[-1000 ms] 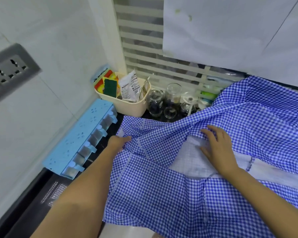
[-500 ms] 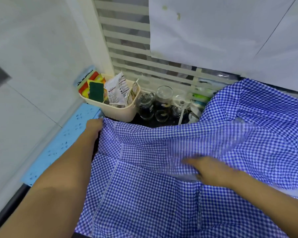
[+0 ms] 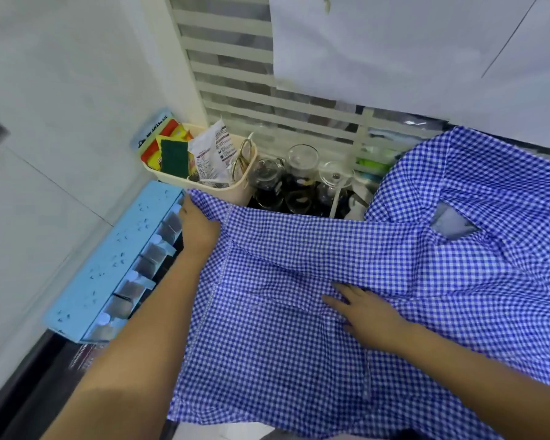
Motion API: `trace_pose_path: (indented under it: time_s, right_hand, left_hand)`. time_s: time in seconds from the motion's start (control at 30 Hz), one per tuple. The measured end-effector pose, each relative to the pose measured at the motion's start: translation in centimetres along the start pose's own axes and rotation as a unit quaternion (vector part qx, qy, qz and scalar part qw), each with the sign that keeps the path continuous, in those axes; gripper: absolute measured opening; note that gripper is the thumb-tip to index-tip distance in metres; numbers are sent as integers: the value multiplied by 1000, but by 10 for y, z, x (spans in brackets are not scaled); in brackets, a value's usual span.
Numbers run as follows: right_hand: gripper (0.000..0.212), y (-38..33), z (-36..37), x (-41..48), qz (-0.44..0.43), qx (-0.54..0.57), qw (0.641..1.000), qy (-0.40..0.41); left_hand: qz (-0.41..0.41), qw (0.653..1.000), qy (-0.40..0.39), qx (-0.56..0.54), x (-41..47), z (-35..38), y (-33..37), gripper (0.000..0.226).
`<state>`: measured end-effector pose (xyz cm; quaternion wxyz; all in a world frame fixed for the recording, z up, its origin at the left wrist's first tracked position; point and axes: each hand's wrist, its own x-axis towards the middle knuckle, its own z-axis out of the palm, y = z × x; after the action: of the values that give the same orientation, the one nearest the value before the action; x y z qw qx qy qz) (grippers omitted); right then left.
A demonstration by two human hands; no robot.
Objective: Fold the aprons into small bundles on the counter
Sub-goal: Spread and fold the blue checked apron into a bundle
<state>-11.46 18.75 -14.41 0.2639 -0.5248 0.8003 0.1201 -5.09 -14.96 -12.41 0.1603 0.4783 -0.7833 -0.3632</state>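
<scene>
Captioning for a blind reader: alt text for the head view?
A left hand grips the left corner of a blue checked cloth apron while the right hand presses flat on its middle. A cream plastic basket and glass jars stand behind.

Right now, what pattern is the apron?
Blue-and-white gingham check on the apron, clearest in the head view.

A home kitchen: tiled wall [image 3: 45, 128], basket of scouring sponges [image 3: 197, 182], glass jars [image 3: 300, 160]

Blue checked apron [image 3: 283, 360] spread out; left hand [image 3: 200, 227] grips its far-left corner beside blue rack [image 3: 108, 265], right hand [image 3: 372, 315] flat on cloth; beige basket [image 3: 242, 191], glass jars [image 3: 300, 173] behind
</scene>
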Motion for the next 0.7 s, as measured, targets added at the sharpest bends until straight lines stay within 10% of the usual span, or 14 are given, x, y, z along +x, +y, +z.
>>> trace_pose_path:
  time_s: [0.13, 0.3, 0.43, 0.53, 0.7]
  right_hand:
    - [73, 1, 1, 2, 82, -39, 995, 47]
    - [52, -10, 5, 8, 17, -66, 996, 64]
    - [45, -21, 1, 6, -24, 2, 996, 90]
    - [77, -31, -2, -2, -4, 118, 993, -28]
    - [30, -33, -9, -20, 6, 254, 965, -59]
  left_hand:
    - [92, 982, -91, 136, -42, 4, -25, 50]
    - [183, 869, -347, 301, -83, 10, -60, 48]
    - [215, 852, -343, 332, -95, 6, -62, 24]
    - [258, 859, -313, 313, -100, -6, -68, 22]
    - [215, 926, -185, 248, -102, -30, -74, 19]
